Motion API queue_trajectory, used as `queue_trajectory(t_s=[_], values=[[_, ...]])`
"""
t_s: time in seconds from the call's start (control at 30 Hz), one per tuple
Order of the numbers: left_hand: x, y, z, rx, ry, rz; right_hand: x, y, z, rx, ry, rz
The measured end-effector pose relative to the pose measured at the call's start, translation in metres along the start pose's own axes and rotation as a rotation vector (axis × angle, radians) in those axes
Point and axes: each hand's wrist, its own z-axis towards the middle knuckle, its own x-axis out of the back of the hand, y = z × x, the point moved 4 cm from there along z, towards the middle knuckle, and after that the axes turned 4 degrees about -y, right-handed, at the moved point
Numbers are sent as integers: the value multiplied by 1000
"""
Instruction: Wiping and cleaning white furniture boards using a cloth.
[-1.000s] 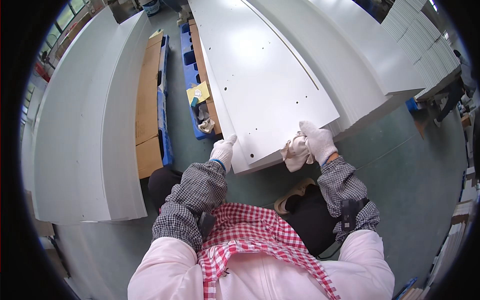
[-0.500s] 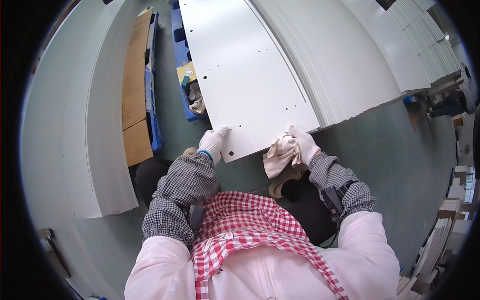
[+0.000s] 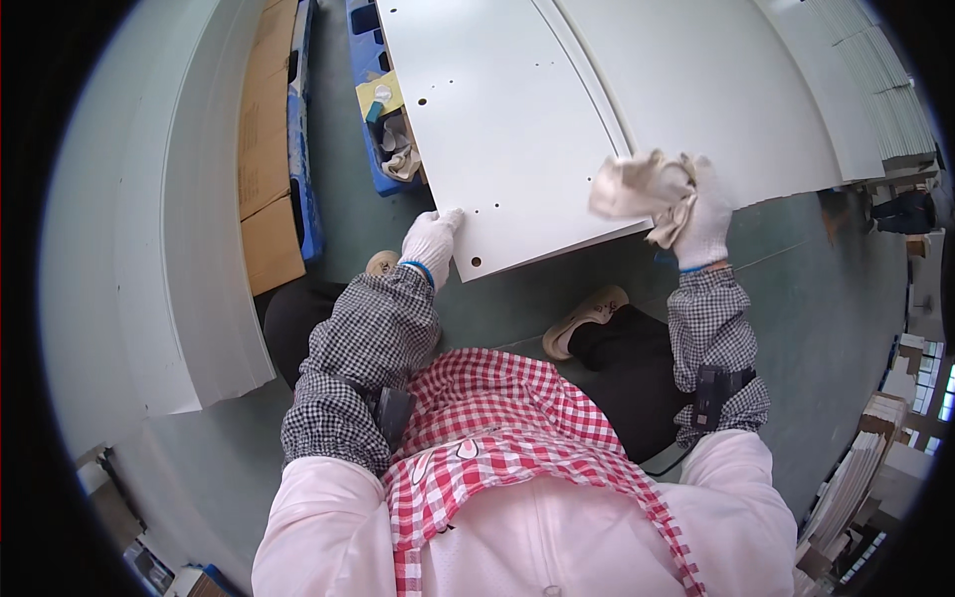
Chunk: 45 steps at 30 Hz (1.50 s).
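Observation:
A white panel (image 3: pixel 527 149) with several small dark holes lies in front of me, its near end towards me. My left hand (image 3: pixel 431 244), in a white knit glove, is closed on the panel's left edge near the corner. Part of those fingers is hidden. My right hand (image 3: pixel 706 224), gloved as well, grips a crumpled cream cloth (image 3: pixel 652 187) raised over the right side of the panel's near end. The cloth is slightly blurred and covers most of the right fingers.
More white panels (image 3: pixel 716 99) are stacked to the right. At left stand tall white panels (image 3: pixel 189 199) and brown cardboard (image 3: pixel 267 139) on a blue pallet (image 3: pixel 306 214). A blue pallet (image 3: pixel 398 186) with cloths and a yellow piece (image 3: pixel 381 92) shows left of my panel.
My right hand has lifted the cloth from the panel's near edge and moved it up and to the right. My left hand stays at the left edge. The view has shifted slightly.

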Motion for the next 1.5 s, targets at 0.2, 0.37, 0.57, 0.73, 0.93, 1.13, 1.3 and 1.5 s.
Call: queue_trajectory(t_s=[0.2, 0.37, 0.57, 0.73, 0.93, 1.13, 1.3, 1.5], values=[[-1, 1, -35, -134, 5, 239, -67, 88, 25, 284, 16, -1825], [4, 1, -55, -59, -5, 333, -160, 150, -44, 815, -816, -1621], [0, 17, -63, -39, -112, 313, -50, 70, 91, 266, 126, -1495], [-6, 5, -15, -103, 127, 123, -170, 141, 44, 928, -469, -1820], [-26, -5, -8, -311, 282, 227, -262, 119, 87, 862, -783, -1572], [-24, -9, -13, -299, 198, 142, -336, 106, 191, 840, -692, -1540], [-7, -3, -19, -155, 105, 258, -335, 55, 299, 600, -259, -1777], [138, 84, -28, -27, -46, -57, -271, 22, 378, 230, 188, -1807]])
